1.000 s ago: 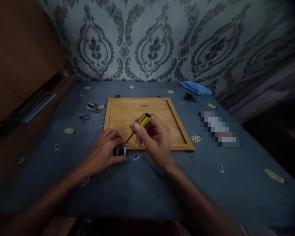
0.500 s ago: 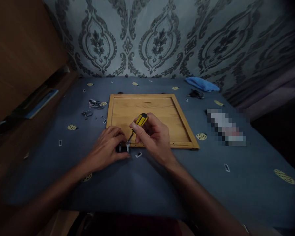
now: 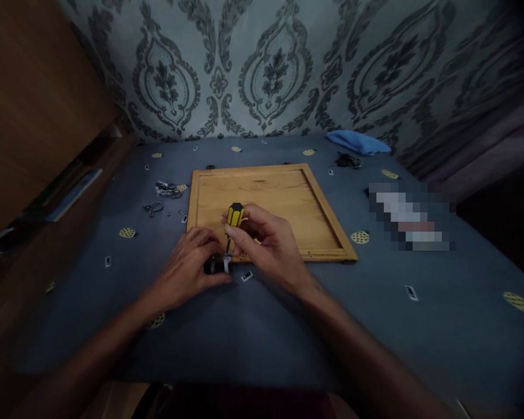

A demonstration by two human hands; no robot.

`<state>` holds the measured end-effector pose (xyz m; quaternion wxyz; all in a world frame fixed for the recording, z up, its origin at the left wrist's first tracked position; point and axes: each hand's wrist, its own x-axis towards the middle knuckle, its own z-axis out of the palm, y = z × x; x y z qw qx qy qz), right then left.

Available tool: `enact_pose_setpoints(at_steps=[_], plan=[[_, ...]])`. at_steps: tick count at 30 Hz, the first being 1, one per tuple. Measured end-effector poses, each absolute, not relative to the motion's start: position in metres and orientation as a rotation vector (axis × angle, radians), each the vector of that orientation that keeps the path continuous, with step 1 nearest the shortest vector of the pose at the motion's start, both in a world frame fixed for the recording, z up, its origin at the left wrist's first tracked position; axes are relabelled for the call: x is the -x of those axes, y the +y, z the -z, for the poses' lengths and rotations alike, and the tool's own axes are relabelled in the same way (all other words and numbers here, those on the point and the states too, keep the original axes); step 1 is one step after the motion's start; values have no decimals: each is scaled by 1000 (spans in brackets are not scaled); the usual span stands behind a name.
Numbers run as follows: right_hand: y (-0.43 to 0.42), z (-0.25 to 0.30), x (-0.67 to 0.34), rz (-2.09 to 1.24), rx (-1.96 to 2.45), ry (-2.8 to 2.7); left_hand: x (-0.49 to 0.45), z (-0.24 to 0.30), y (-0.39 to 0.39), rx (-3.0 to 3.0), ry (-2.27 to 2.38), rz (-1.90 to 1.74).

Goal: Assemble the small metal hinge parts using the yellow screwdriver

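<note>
A wooden panel (image 3: 266, 201) with a raised frame lies flat before me. In my right hand (image 3: 271, 241) is a short screwdriver (image 3: 235, 216) with a yellow and black handle, pinched between thumb and fingers. Its shaft points down at a small metal bracket, which looks like a hinge (image 3: 227, 263), at the panel's near left edge. My left hand (image 3: 194, 262) grips around this hinge, fingers over the panel's corner and thumb on the near side. The screwdriver tip meets the metal; whether a screw sits under it is too small to tell.
Several loose metal parts (image 3: 168, 190) lie on the patterned cloth left of the panel. A blue cloth (image 3: 358, 142) and a dark object (image 3: 348, 160) rest at the back right. A blurred-out item (image 3: 406, 218) lies to the right. Wooden furniture (image 3: 39, 105) stands at the left.
The screwdriver handle has tipped from leaning right to nearly upright, and my right hand has shifted slightly left with it. My left hand stays on the hinge.
</note>
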<state>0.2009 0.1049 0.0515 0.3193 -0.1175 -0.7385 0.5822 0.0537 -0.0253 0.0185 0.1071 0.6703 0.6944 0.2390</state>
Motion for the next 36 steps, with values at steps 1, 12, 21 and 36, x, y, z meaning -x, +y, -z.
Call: enact_pose_setpoints(at_steps=[1, 12, 21, 36], plan=[[104, -51, -201, -1544, 307, -1928, -54, -18, -25, -1975, 2047, -700], [105, -53, -200, -1566, 267, -1934, -55, -24, -26, -2010, 2075, -655], [104, -56, -202, -1495, 216, -1866, -55, -28, -24, -2023, 2049, -659], [107, -53, -202, -1275, 307, -2016, -55, -26, -25, -2022, 2051, -697]])
